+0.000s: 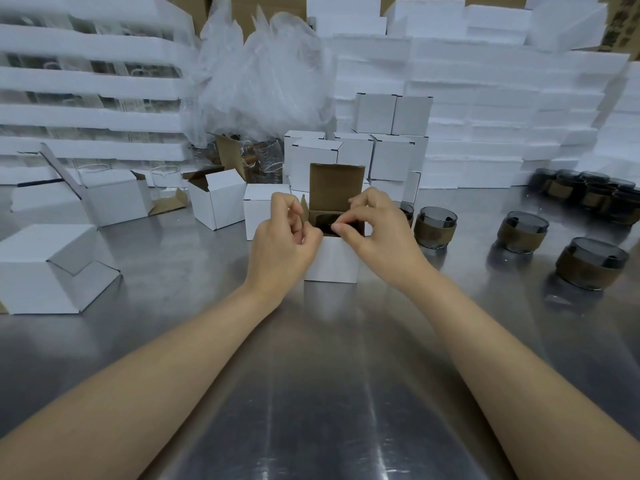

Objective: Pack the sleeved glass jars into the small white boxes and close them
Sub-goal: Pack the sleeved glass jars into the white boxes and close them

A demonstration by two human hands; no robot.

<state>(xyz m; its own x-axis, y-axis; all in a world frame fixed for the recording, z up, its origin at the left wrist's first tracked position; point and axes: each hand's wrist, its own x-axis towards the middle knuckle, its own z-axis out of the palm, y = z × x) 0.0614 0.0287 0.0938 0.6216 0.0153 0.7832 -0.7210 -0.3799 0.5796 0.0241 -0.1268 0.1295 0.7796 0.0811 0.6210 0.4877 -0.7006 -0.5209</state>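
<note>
The left hand [282,239] and right hand [375,233] fingers [343,229] pinch side flaps [304,210] of the brown-lined white box [331,263].

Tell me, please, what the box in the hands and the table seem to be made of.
The box: likely cardboard, matte white outside, raw brown inside its raised lid. The table: probably stainless steel, grey and brushed, with streaky reflections.

Steel worktop [329,393]: glossy, streaked with reflected light. At the worktop's far edge: stacked white foam slabs [485,98] and crumpled clear plastic bags [263,74]. Beyond the worktop: brown cardboard cartons [239,5].
</note>
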